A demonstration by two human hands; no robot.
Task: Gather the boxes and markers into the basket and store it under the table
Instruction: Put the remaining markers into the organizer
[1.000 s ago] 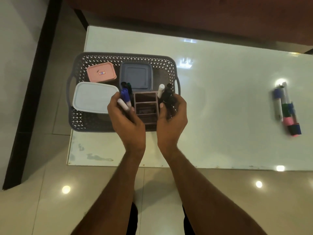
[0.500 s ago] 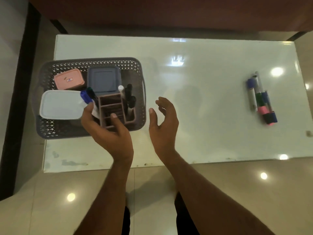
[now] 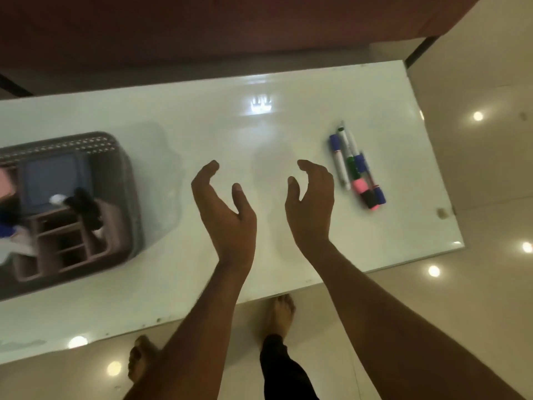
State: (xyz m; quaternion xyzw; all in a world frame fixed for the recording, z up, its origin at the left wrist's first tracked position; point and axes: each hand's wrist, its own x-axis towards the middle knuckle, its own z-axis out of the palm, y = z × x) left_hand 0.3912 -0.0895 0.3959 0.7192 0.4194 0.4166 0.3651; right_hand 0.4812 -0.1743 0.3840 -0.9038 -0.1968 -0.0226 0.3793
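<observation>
A grey perforated basket [image 3: 86, 141] sits at the table's left edge, partly cut off by the frame. Inside it are a blue-grey lidded box [image 3: 50, 179], a brown divided organizer [image 3: 62, 241] and several markers [image 3: 83, 204] standing by the organizer. A cluster of loose markers [image 3: 356, 168] lies on the right part of the white table [image 3: 230, 116]. My left hand [image 3: 223, 207] and my right hand [image 3: 311, 197] hover over the table's middle, palms facing each other, fingers relaxed, holding nothing. My right hand is just left of the loose markers.
A dark red-brown piece of furniture [image 3: 202, 27] runs behind the table. My bare feet [image 3: 278, 314] stand on the glossy tiled floor below the table's near edge. The table's right end lies just past the loose markers.
Both hands have let go of the markers at the organizer and moved right, away from the basket, toward the loose markers. The view has swung right, pushing the basket to the left edge.
</observation>
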